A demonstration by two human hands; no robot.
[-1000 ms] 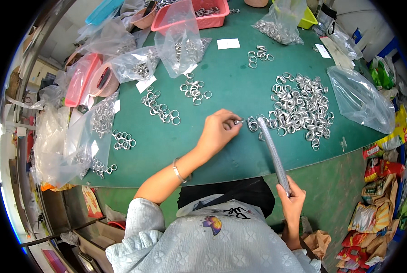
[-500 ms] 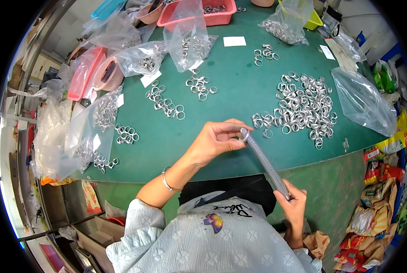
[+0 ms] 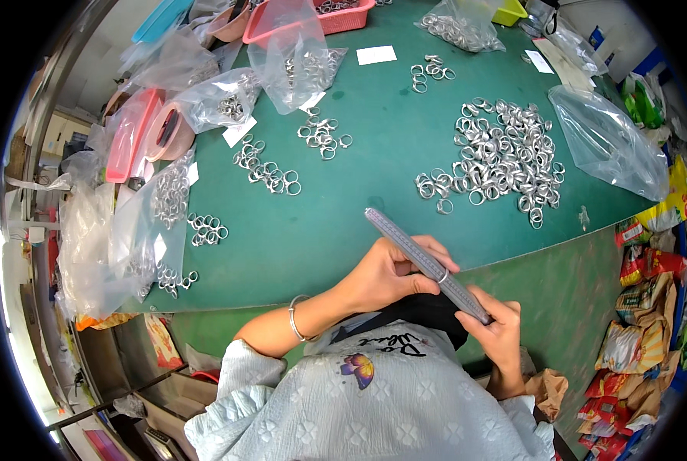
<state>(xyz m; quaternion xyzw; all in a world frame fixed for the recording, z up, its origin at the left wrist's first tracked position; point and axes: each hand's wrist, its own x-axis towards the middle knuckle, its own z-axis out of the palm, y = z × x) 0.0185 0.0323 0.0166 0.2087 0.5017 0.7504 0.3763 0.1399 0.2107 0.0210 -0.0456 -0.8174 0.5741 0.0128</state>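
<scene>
A green worktable (image 3: 405, 146) — metal shelving (image 3: 40, 131) along its left.

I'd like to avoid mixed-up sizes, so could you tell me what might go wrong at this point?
1. The ring sits partway down the tapered grey mandrel, which slopes over the table edge; if the left hand lets go, it could slide off toward the lap or floor.
2. The right hand grips only the mandrel's lower end, so it could wobble.
3. The big loose pile of rings lies close by, inviting mix-ups.
</scene>
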